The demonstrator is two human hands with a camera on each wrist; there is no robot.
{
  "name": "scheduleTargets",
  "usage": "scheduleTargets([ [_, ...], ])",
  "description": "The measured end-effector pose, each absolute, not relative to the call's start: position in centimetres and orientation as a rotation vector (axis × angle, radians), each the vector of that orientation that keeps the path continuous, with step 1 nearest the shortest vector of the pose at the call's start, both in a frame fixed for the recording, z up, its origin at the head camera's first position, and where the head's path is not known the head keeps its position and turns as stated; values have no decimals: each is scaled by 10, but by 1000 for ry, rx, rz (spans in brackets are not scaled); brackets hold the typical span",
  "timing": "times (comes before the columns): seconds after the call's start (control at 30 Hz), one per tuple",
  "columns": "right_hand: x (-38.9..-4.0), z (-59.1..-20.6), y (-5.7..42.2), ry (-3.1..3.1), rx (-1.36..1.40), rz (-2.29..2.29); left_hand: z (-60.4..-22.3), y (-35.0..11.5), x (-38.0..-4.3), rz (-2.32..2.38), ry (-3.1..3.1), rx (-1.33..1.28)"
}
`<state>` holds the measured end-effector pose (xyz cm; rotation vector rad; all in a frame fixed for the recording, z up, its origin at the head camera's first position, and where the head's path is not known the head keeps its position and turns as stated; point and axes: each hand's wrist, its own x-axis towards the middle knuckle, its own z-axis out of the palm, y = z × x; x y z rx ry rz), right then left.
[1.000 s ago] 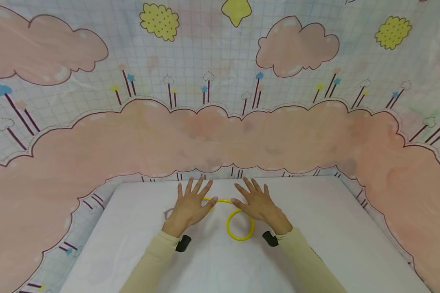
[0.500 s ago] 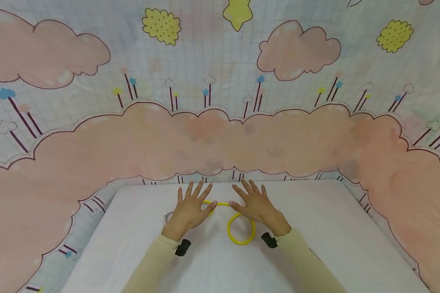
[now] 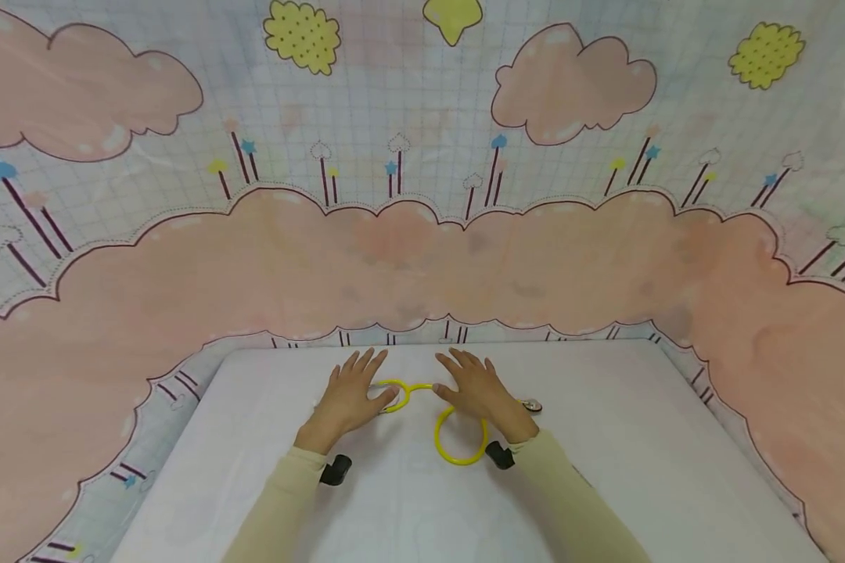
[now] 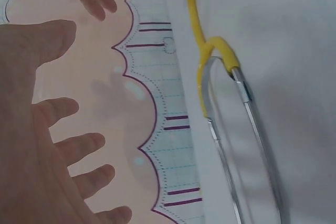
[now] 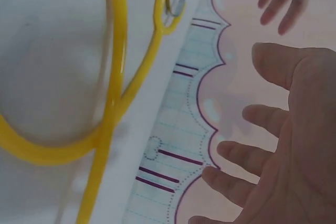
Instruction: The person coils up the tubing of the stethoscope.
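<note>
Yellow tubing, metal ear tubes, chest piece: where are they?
Yellow tubing (image 5: 108, 121), right wrist view: where its strands cross.
Metal ear tubes (image 4: 262, 148), left wrist view: one tube's shaft.
Chest piece (image 3: 533, 406), head view: its disc.

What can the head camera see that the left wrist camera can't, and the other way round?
Only the head view shows the yellow loop, the round metal piece and the sleeves. Only the left wrist view shows a long stretch of both metal tubes; the left hand mostly hides them from above. Both show that hand, the yellow fork and at least part of the right hand.
</note>
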<state>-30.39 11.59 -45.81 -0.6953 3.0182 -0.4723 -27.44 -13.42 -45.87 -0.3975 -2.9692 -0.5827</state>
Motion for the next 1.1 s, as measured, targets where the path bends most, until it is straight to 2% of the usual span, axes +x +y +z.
scheduleTargets([
  [0.37, -324, -473, 103, 2991, -691, -455, -481, -152, -285, -821, -2995, -348],
  [0.9, -334, -486, 94, 2824, -537, -574, -516, -160, -292, -796, -3022, -265],
  [1.1, -339, -492, 95, 2825, -495, -625, -517, -166, -293, -787, -3026, -271],
])
